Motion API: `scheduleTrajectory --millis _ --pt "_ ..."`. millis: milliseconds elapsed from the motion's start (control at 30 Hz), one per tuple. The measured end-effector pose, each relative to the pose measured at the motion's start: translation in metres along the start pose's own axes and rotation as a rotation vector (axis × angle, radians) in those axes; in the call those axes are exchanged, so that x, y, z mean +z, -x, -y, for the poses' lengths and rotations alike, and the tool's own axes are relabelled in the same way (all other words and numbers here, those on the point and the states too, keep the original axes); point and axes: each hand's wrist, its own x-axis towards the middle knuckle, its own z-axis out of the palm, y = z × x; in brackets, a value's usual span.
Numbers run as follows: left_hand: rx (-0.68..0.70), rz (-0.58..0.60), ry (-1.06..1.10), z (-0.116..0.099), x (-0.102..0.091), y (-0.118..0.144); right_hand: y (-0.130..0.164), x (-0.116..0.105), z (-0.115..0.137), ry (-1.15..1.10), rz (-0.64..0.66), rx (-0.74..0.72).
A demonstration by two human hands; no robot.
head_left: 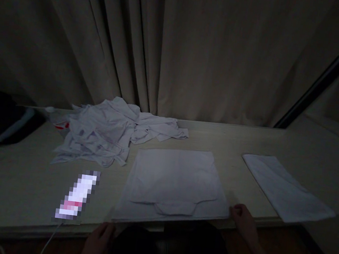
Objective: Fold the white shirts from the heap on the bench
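Note:
A flat white piece of cloth [175,177] lies in front of me on the table, partly folded over itself, with a rounded flap-like edge near its front. My right hand [241,218] is at its front right corner, fingers curled in and apparently pinching it. At the front left corner sits my left hand [99,240], its fingers closed against the cloth's edge; it is dark there and the fingertips are partly hidden. To the right lies another folded white cloth [287,189], a long flat strip untouched by either hand.
A crumpled heap of white cloths [101,129] lies at the back left. In front of it is a lit, blurred-out phone-like device [77,196] with a cable [50,239]. A dark bag-like object [0,122] stands far left. Beige curtains [215,54] hang behind the table [218,133].

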Motion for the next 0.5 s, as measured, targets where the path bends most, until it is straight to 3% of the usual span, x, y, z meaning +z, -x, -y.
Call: scheduleTrajectory --millis 67,167,267,367,500 --pt "0.067 0.045 -0.027 -0.013 0.011 0.010 0.002 0.006 0.012 0.003 -0.045 -0.057" --pt "0.243 0.130 -0.133 -0.038 0.037 0.022 0.017 0.028 0.040 -0.046 0.029 -0.178" --pt "0.523 0.145 -0.306 -0.058 0.068 0.026 0.045 0.057 0.070 -0.081 0.143 -0.453" --pt "0.762 0.107 -0.512 -0.063 0.092 0.023 0.068 0.078 0.090 0.008 0.167 -0.687" --pt "0.795 0.085 -0.740 -0.055 0.103 0.016 0.073 0.085 0.096 0.164 0.192 -0.745"
